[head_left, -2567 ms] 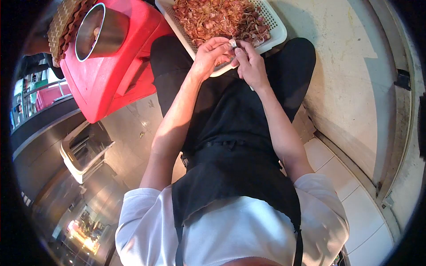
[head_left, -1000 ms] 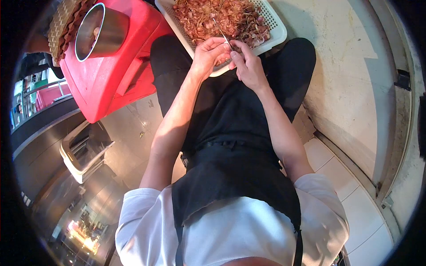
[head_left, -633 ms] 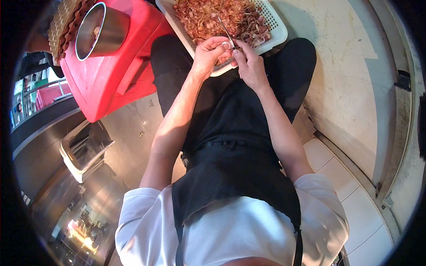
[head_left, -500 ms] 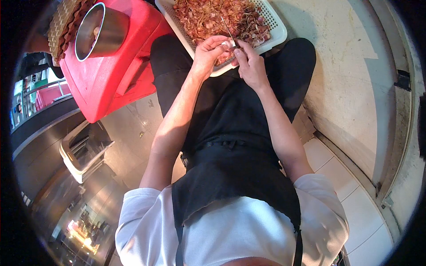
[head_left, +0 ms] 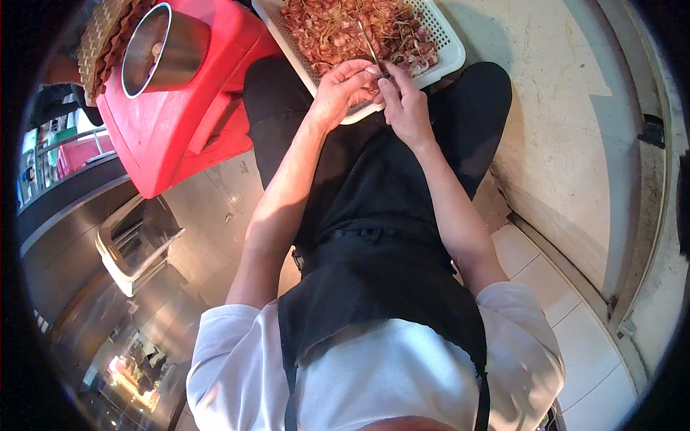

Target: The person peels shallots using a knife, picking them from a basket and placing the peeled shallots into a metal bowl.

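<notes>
Over the near edge of a white perforated basket (head_left: 451, 60), my two hands meet. My left hand (head_left: 336, 92) is closed in a pinch around a small pale shallot (head_left: 373, 70), mostly covered by the fingers. My right hand (head_left: 407, 109) grips a small knife (head_left: 367, 40), its thin blade pointing up and away over the basket. The knife's handle is largely hidden in the fingers. Reddish-brown shallots and loose papery skins (head_left: 338, 32) fill the basket, which rests by my knees.
To the left, a metal pot (head_left: 183, 57) with a little in its bottom stands on a red plastic container (head_left: 165, 136). Beside it is a brown woven item (head_left: 111, 43). A pale wall panel (head_left: 553, 129) rises close on the right. A light-coloured chair or stool (head_left: 118, 251) stands at lower left.
The knife and fingers have shifted very slightly around the shallot, and less of its white surface shows. The arms, basket and pot stay in place.
</notes>
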The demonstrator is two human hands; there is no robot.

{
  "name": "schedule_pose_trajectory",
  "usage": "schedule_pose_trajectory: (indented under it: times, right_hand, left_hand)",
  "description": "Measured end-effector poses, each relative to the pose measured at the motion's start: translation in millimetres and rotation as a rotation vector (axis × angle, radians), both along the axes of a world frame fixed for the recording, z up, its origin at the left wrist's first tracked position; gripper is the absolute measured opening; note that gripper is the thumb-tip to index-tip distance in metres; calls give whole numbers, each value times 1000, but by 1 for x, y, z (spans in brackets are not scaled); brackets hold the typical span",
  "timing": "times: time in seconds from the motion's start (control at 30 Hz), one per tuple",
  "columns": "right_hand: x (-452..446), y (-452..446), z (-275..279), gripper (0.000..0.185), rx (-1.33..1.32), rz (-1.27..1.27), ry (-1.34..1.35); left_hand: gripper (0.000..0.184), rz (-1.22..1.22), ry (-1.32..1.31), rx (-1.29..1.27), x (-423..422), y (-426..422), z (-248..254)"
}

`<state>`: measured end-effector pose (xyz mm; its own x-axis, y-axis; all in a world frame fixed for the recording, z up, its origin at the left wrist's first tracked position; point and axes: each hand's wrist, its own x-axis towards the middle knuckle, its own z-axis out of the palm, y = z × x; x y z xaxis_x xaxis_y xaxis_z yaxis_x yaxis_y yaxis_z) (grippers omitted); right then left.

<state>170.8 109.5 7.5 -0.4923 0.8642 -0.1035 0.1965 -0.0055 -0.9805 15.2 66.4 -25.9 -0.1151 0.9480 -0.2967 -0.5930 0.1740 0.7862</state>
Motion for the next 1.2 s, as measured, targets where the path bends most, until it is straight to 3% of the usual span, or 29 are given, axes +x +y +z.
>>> schedule_pose_trajectory:
  times: [0.6, 0.7, 0.9, 1.1, 1.2]
  right_hand:
    - [3, 11, -10, 33, 50, -26, -20]
    - [10, 19, 7, 40, -108, 33, -58]
    - [10, 11, 11, 51, -151, 226, 16]
    - [2, 5, 1, 36, -110, 153, 61]
    - [3, 9, -4, 41, -64, 112, 47]
  left_hand:
    - [28, 28, -54, 10, -4, 0, -9]
    - [24, 38, -72, 3, -4, -1, -12]
    - [20, 148, -29, -28, 0, 3, -9]
    - [16, 101, -55, -1, -3, 1, -14]
    - [17, 83, -16, 17, -1, 0, -8]
